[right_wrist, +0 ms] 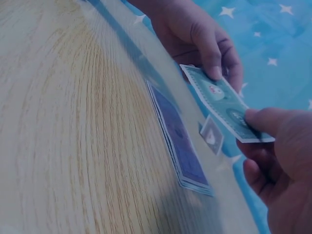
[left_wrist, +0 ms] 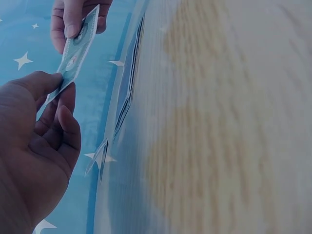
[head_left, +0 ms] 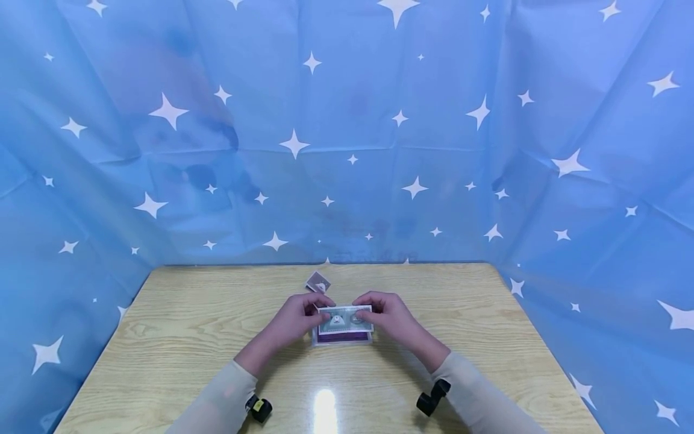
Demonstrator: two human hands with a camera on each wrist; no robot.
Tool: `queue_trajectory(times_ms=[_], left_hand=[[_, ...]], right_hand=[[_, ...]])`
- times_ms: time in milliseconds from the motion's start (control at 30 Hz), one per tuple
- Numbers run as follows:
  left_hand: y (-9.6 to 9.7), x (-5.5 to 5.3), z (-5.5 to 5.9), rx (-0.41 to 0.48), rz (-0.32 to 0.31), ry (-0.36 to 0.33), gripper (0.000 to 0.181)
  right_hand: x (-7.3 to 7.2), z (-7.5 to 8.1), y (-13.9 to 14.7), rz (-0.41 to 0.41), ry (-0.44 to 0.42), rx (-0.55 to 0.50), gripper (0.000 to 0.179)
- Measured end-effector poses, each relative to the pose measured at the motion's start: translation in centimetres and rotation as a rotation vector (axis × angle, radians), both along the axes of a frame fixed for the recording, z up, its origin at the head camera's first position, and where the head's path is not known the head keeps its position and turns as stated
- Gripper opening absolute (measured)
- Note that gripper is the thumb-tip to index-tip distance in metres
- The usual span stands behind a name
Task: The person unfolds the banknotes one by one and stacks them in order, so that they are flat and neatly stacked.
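A green play banknote (head_left: 345,311) with a white border and a small cartoon figure is stretched between both hands, above the table. My left hand (head_left: 297,314) pinches its left end between thumb and fingers, and my right hand (head_left: 391,312) pinches the right end the same way. In the right wrist view, a thin stack of purple-faced notes (right_wrist: 179,139) lies flat on the table below the held banknote (right_wrist: 219,101). Behind the hands rests a small folded pinkish-grey note (head_left: 318,281), also on the table.
The pale wood table (head_left: 190,337) reaches back to a blue curtain (head_left: 352,120) with white stars, which also hangs along both sides. Black wrist cameras (head_left: 262,410) sit over the light sleeves (head_left: 477,392).
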State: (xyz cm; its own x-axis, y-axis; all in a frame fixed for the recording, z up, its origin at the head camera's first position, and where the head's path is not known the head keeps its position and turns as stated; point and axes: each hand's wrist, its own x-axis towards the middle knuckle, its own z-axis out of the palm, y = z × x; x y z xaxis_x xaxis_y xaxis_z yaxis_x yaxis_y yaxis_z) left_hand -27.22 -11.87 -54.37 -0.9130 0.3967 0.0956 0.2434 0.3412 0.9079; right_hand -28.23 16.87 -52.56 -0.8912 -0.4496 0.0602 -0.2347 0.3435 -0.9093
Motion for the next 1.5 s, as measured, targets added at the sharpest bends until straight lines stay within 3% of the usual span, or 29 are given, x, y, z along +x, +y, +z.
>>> queue_trajectory(times_ms=[400,633,1067,1500], left_hand=[[-0.2,-0.4,0.0,-0.039,-0.007,-0.008,0.024],[-0.3,-0.7,-0.1,-0.122,-0.034,0.025,0.023],[0.0,-1.4,-0.9,-0.263,-0.068,0.054,0.019],[0.6,-1.9,-1.2,-0.39,-0.095,0.139,0.015]], right_hand=[[-0.3,-0.6,-0.4,-0.01,-0.027,0.045,0.016],[-0.8,-1.4,-0.5,0.007,-0.01,0.079,0.015],[-0.7,-2.0,-1.2,0.006,0.107,0.221,0.014],[-0.7,-2.7,-1.6,0.03,0.229,0.374,0.013]])
